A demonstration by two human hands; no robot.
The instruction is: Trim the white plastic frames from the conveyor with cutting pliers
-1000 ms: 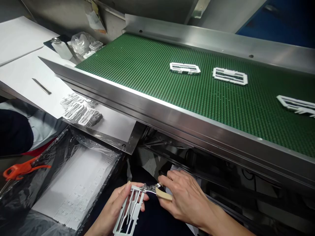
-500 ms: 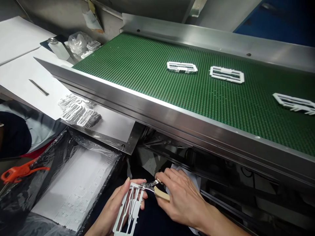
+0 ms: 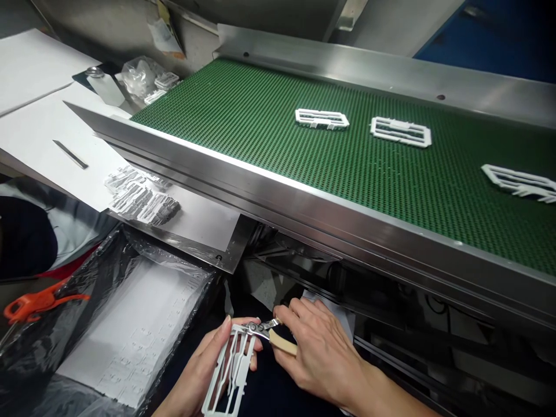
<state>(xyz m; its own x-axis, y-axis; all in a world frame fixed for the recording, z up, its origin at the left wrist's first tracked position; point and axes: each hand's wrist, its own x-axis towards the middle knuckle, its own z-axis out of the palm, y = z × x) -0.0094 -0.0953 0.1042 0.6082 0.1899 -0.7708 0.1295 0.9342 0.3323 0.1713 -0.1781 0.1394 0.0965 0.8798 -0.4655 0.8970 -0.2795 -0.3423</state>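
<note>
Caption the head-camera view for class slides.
Left hand holds a white plastic moulded frame as right hand sets tan-handled steel nippers against its edge, below a green conveyor belt.

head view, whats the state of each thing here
left hand, closed around the frame
white plastic frame, held tilted
right hand, gripping the cutters
cutters, metal head at the frame's top edge
green conveyor belt, three white frames lying on it
black-lined box, open, white sheet inside

Left hand (image 3: 197,368): I grip a white plastic frame (image 3: 226,370)
Right hand (image 3: 319,356): I hold tan-handled snips (image 3: 263,329) at its top edge
Conveyor belt (image 3: 382,168): green, carrying three frames (image 3: 400,132)
</note>
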